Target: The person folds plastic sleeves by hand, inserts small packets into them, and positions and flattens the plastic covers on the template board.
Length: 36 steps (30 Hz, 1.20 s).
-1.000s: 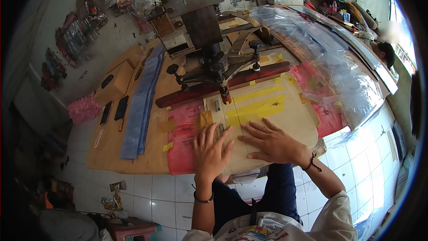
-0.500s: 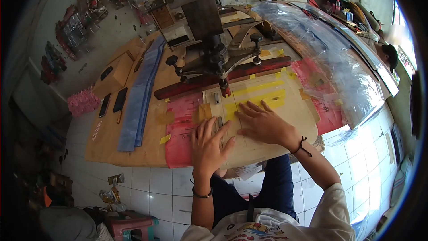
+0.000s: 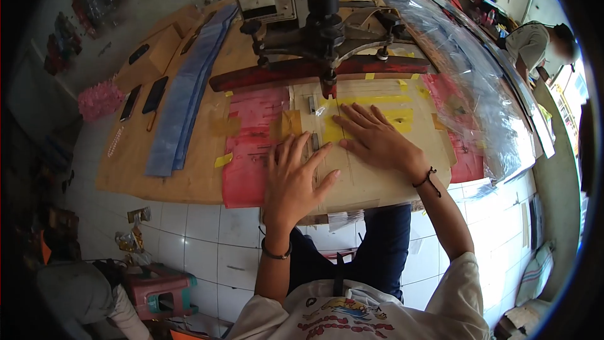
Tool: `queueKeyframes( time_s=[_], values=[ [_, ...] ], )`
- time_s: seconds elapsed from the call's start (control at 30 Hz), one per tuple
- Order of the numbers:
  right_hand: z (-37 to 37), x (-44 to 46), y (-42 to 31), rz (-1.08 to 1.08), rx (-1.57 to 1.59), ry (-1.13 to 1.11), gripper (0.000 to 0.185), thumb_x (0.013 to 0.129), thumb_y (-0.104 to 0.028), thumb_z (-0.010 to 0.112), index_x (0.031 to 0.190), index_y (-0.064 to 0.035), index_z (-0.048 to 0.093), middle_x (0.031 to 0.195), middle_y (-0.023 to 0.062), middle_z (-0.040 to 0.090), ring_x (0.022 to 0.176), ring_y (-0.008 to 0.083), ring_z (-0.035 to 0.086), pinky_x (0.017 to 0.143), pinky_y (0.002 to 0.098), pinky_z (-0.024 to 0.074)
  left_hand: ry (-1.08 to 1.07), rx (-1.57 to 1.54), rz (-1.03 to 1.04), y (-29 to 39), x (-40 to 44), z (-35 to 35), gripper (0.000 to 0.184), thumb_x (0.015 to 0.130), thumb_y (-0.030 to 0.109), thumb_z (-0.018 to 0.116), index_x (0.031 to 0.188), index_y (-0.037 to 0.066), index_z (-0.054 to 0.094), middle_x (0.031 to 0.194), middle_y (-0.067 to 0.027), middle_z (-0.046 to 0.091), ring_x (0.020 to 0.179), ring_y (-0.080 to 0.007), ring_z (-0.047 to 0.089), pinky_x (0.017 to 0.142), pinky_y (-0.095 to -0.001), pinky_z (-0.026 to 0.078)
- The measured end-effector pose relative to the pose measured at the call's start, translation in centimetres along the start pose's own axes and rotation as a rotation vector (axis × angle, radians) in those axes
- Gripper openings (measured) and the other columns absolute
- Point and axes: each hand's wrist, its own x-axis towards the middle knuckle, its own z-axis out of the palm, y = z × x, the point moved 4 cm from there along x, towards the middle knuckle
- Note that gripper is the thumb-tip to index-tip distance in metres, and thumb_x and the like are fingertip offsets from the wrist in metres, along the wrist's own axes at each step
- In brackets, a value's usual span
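My left hand (image 3: 294,179) lies with fingers spread on a pale board (image 3: 377,179), over its left edge where it meets a red sheet (image 3: 245,173). At its fingertips is a small metal bar (image 3: 316,143); a second metal piece (image 3: 312,104) sits farther up. My right hand (image 3: 380,141) rests flat beside it, fingers stretched over yellow tape strips (image 3: 397,116) on the board. Neither hand grips anything. Just beyond the fingers, a long dark red bar (image 3: 277,74) hangs from a black metal press arm (image 3: 330,34).
Folded blue plastic strips (image 3: 189,97) lie on the left of the table, near two phones (image 3: 130,102) and a cardboard box (image 3: 151,56). Clear plastic sheets (image 3: 459,63) cover the right side. Another person (image 3: 531,47) is at the far right. A stool (image 3: 162,293) stands lower left.
The view has tilted downward and shifted, so the table and press sit higher in it. My hands stay flat on the board in nearly the same places. The person at right shows more.
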Motion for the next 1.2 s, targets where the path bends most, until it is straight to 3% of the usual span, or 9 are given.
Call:
queueKeyframes(
  time_s=[0.67,0.97,1.03,1.2],
  values=[
    [-0.4,1.0,-0.7,0.071,0.031,0.001,0.054,0.106,-0.041,0.043,0.151,-0.0121,0.045,0.161,0.017,0.034,0.151,0.0358,0.026,0.125,0.0515,0.0155,0.006,-0.019,-0.007,-0.7,-0.5,0.3,0.055,0.092,0.055,0.062,0.133,0.018,0.065,0.143,-0.0163,0.051,0.136,-0.0346,0.042,0.115,-0.0552,0.028],
    [-1.9,0.4,-0.8,0.032,0.198,0.202,0.04,0.101,-0.027,0.055,0.135,-0.0064,0.061,0.146,0.0199,0.053,0.141,0.039,0.042,0.12,0.0526,0.0273,0.021,-0.016,-0.011,-0.7,-0.7,0.4,0.054,0.091,0.055,0.062,0.13,0.017,0.067,0.142,-0.0154,0.051,0.136,-0.0337,0.043,0.116,-0.0553,0.028],
    [-2.6,-1.0,-1.0,0.13,0.207,0.223,0.038,0.1,-0.026,0.057,0.132,-0.006,0.063,0.143,0.0194,0.056,0.138,0.0389,0.046,0.119,0.0525,0.0299,0.013,-0.023,-0.01,-0.7,-0.6,0.4,0.053,0.091,0.053,0.063,0.129,0.017,0.067,0.142,-0.0153,0.051,0.136,-0.0336,0.042,0.116,-0.0552,0.027],
    [-1.9,-2.9,-1.5,0.107,0.093,0.221,0.036,0.097,-0.025,0.061,0.127,-0.0063,0.066,0.141,0.0178,0.058,0.137,0.0377,0.048,0.118,0.0524,0.0314,0.006,-0.011,-0.016,-0.4,-0.4,0.2,0.051,0.09,0.049,0.066,0.129,0.016,0.067,0.143,-0.0147,0.051,0.136,-0.0336,0.042,0.116,-0.0549,0.027]
  ],
)
